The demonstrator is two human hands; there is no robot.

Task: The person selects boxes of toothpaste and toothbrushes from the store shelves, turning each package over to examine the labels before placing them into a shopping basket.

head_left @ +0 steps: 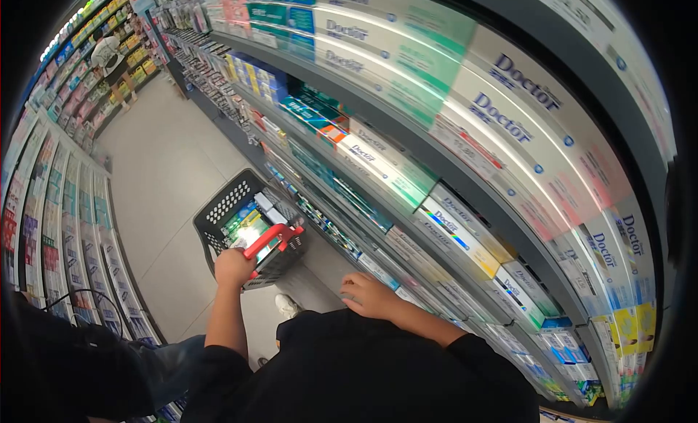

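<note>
My left hand [234, 267] is wrapped round the red handle [270, 240] of a dark shopping basket [211, 218] with round holes in its walls. Inside the basket lie several boxes, among them a green-and-white pack [243, 225] and a white box [264, 202]. My right hand [369, 296] hangs in front of my body, close to the lower shelves, with its fingers loosely bent and slightly apart. Nothing shows in it. Nearest to it are boxes on a low shelf, including a white-and-blue box [378, 270].
Toothpaste boxes marked "Doctor" [454, 226] fill the shelves on my right. Another stocked shelf [69, 226] borders the aisle floor [145, 154] on the left. A person [107, 56] stands at the far end. Another person's dark clothing [73, 372] is close on my left.
</note>
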